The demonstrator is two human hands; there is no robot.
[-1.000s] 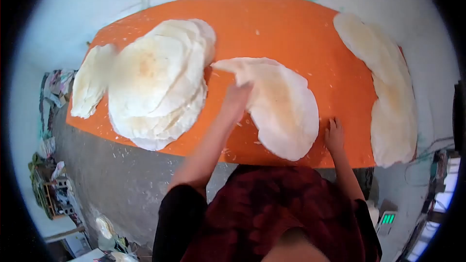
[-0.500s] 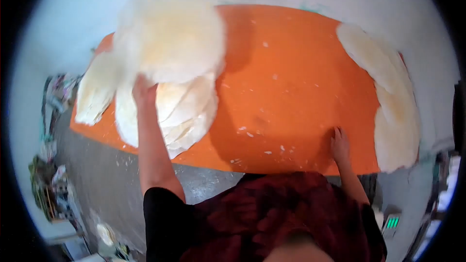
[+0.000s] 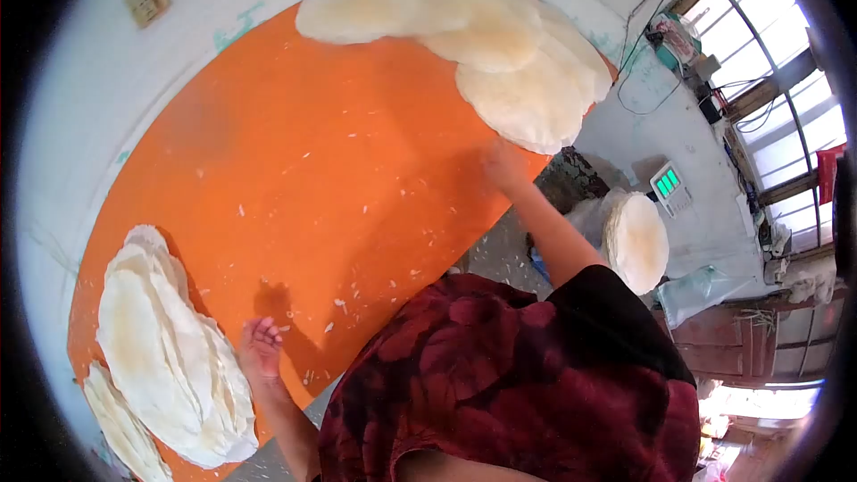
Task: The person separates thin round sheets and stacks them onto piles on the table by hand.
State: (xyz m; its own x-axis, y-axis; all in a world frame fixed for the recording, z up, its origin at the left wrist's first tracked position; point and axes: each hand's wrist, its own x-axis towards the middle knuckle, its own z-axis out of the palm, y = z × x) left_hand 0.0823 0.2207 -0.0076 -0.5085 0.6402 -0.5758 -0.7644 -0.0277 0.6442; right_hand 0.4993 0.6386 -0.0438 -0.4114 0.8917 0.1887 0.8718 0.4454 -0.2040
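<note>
Head view: right hand [image 3: 506, 168] beside flatbread pile [image 3: 527, 94]; clear bag [image 3: 699, 295], contents unclear.

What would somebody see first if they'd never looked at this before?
Probably the bright orange table, stretching across the picture. Big pale flat rounds overlap along its top edge, near the right hand, and another stack lies at lower left, beside the left hand. Toward the right, a small screen shows bright green.

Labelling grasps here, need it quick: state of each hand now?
Left hand: open, fingers loosely curled, empty, beside the flatbread stack.
Right hand: blurred, by the other flatbread pile; grip cannot be told.
</note>
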